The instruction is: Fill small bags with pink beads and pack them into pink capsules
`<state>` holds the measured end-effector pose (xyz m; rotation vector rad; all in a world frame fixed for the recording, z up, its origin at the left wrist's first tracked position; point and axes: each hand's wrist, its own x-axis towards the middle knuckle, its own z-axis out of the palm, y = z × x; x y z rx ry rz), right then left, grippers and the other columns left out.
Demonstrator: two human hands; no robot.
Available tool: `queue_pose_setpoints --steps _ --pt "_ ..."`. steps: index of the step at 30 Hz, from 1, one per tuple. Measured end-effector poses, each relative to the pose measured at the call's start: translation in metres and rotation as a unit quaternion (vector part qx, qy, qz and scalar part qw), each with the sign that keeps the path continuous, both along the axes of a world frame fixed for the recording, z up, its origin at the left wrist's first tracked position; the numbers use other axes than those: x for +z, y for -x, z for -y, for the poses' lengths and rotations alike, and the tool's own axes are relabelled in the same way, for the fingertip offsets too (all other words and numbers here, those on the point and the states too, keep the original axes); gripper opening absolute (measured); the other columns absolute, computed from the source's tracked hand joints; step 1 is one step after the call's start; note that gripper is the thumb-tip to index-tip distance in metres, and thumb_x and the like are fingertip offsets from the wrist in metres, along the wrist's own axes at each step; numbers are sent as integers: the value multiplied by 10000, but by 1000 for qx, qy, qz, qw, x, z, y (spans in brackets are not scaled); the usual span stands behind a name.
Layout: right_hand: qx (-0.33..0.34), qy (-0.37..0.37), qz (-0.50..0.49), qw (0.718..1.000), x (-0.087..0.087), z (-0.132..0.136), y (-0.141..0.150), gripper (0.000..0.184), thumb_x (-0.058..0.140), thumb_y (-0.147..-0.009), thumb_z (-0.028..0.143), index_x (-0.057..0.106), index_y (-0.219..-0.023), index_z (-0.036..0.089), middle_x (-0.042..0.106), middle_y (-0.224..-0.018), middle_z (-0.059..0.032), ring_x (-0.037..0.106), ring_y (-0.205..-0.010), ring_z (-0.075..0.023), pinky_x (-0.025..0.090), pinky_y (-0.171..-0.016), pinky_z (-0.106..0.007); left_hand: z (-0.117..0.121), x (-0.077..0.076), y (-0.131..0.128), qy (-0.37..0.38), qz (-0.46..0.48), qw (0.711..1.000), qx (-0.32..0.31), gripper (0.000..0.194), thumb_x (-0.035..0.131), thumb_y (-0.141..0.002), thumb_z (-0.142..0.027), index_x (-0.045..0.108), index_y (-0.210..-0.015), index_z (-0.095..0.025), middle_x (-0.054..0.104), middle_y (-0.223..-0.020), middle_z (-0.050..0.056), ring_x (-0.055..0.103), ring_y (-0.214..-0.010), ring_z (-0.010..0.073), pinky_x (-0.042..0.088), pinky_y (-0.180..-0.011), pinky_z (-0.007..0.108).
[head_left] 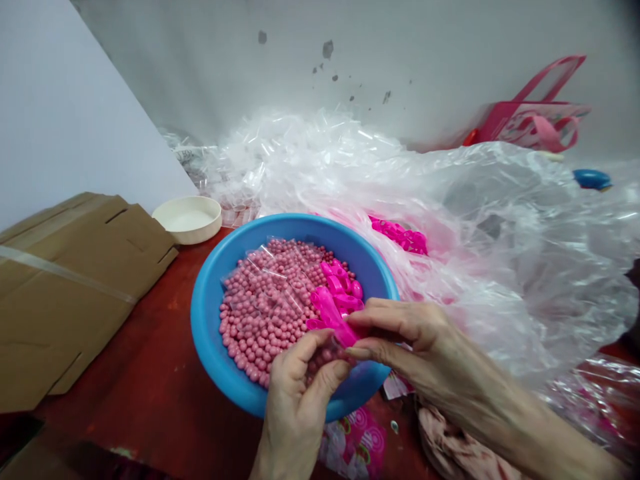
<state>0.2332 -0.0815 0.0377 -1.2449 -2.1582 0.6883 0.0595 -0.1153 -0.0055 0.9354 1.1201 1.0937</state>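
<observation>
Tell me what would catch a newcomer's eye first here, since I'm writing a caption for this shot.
Probably the blue basin on the red table, with its mass of pink balls and, on its right side, bright magenta plastic pieces. Next, the left hand and right hand, meeting over the basin's near right part. Behind, crumpled clear plastic spreads along the wall.

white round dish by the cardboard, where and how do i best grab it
Probably the near wall of the white dish, from above and in front, thumb outside, fingers inside. It lies open side up with a raised rim, and that side faces the gap between cardboard and blue basin.
</observation>
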Motion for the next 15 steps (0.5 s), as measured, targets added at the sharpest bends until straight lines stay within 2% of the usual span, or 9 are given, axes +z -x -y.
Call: queue_pose_setpoints --steps 5,10,13,15 --pt "1 -51 7 999 5 4 5 92 573 -876 237 655 -852 203 634 -754 -18 607 -638 -132 504 -533 -220 4 -5 1 -36 -55 996 55 203 708 -737 -218 730 -938 -205 717 -814 44 656 -773 217 537 -720 288" --pt "59 -119 -49 990 10 -1 14 227 511 -919 210 634 -748 130 545 -601 9 516 -492 -84 428 -453 -180 3 -7 4 -46 -72 996 40 204 706 -747 -222 728 -949 -206 733 -846 56 663 -790 224 544 -702 290" --pt "57 -153 -43 986 12 -3 14 242 500 -924 192 625 -729 121 565 -601 -1 535 -491 -84 433 -456 -177 3 -8 4 -68 -96 992 38 239 699 -753 -202 716 -991 -215 738 -870 55 668 -802 226 543 -716 294" --pt "64 -157 -33 985 15 -2 13 257 486 -928 179 621 -715 131 585 -599 1 543 -476 -77 438 -451 -169 2 -5 4 -109 -123 986 16 217 672 -774 -176 720 -981 -214 739 -856 49 671 -777 211 535 -714 278"
